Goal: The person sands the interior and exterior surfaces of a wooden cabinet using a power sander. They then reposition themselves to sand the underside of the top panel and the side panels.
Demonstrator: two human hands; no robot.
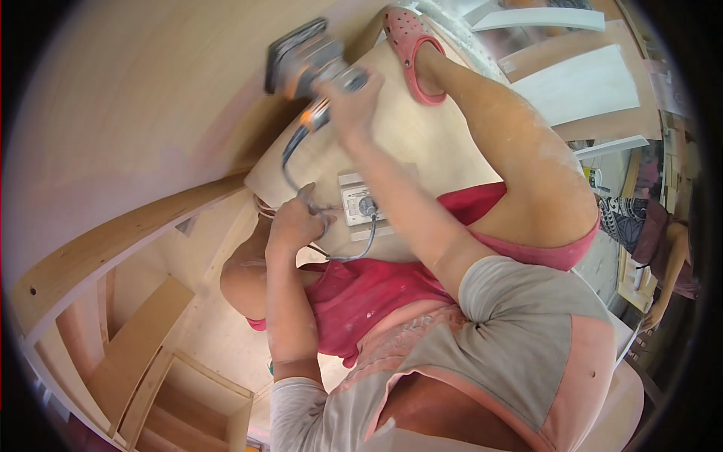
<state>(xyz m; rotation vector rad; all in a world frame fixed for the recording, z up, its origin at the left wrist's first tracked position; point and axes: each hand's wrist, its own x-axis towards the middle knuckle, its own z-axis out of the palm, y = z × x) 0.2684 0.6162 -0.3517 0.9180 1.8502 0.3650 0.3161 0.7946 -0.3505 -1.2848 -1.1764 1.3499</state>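
My right hand (pixel 352 98) is wrapped round the grip of a grey and orange power sander (pixel 305 60), its flat pad turned toward the upper left, close to a pale panel (pixel 151 98). From the sander a dark cord (pixel 288 154) runs down to my left hand (pixel 295 220), whose fingers are bent around a loop of it. Just right of that hand, a white socket box (pixel 354 207) with a round plug in it rests on a light wooden board (pixel 407 143) between my legs.
A wooden frame with compartments (pixel 169 399) lies at the lower left. At the upper right are white sheets (pixel 584 87) and strips on a brown board (pixel 527 56). Another person (pixel 670 248) is at the right edge. My foot in a red clog (pixel 413 56) rests on the board.
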